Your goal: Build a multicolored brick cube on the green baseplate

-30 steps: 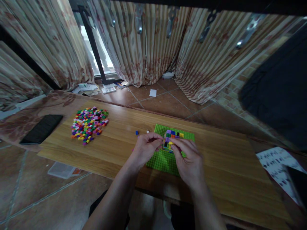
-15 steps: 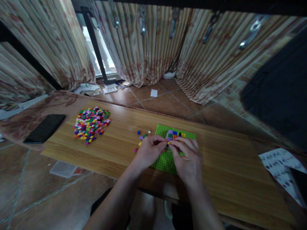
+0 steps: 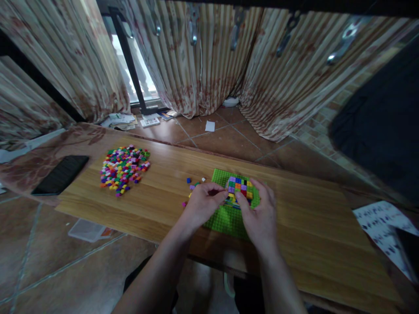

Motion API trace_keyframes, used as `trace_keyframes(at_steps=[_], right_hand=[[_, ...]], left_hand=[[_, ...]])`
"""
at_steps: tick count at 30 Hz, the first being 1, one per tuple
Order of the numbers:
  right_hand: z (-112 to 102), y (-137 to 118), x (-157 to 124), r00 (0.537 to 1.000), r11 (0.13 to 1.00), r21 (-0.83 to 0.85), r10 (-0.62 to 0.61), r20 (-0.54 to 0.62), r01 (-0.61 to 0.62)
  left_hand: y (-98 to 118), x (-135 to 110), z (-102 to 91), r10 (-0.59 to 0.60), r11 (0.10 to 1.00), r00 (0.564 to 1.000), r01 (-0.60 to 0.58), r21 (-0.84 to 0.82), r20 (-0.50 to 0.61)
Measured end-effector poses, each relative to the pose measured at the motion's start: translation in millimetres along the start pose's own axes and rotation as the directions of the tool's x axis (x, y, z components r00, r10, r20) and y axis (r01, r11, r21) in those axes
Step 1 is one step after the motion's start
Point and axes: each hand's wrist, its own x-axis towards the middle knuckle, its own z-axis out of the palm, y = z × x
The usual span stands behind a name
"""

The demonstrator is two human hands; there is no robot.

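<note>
A green baseplate point(image 3: 225, 218) lies on the wooden table point(image 3: 310, 226) in front of me. On its far part sits a patch of small coloured bricks point(image 3: 240, 186). My left hand point(image 3: 203, 205) rests at the plate's left edge, its fingers pinched at the near left side of the brick patch. My right hand point(image 3: 258, 213) lies over the plate's right half, thumb and fingers closed around the patch's near right side. What each fingertip grips is too small to make out. A few loose bricks point(image 3: 191, 185) lie just left of the plate.
A heap of many coloured bricks point(image 3: 122, 169) sits far left on the table. A black phone point(image 3: 60, 174) lies beyond it at the left. Printed paper point(image 3: 381, 226) is at the right. Curtains, a window and a tiled floor lie behind; a plastic lid point(image 3: 85, 230) is on the floor.
My right hand has shifted to the right, uncovering more of the brick patch. My left hand has stayed at the plate's left edge, still pinched.
</note>
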Motion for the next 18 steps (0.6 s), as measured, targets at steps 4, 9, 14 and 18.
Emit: trace_keyframes(at_steps=[4, 9, 14, 18], right_hand=[[7.3, 1.0, -1.7, 0.997, 0.996, 0.026, 0.080, 0.021, -0.081], [11.5, -0.6, -2.1, 0.984, 0.979, 0.106, 0.173, 0.050, -0.177], [13.6, -2.8, -3.4, 0.973, 0.961, 0.152, 0.227, 0.041, -0.230], [13.9, -5.9, -3.6, 0.971, 0.961, 0.136, 0.235, 0.044, -0.239]], left_hand=[[-3.4, 1.9, 1.3, 0.041, 0.999, 0.999, -0.041, 0.025, 0.004], [-6.1, 4.1, 1.9, 0.053, 0.998, 0.999, -0.052, 0.041, -0.011], [-5.8, 4.7, 2.5, 0.051, 0.997, 0.998, -0.050, 0.058, -0.023], [-7.1, 5.4, 3.6, 0.032, 0.998, 0.999, -0.031, 0.049, -0.019]])
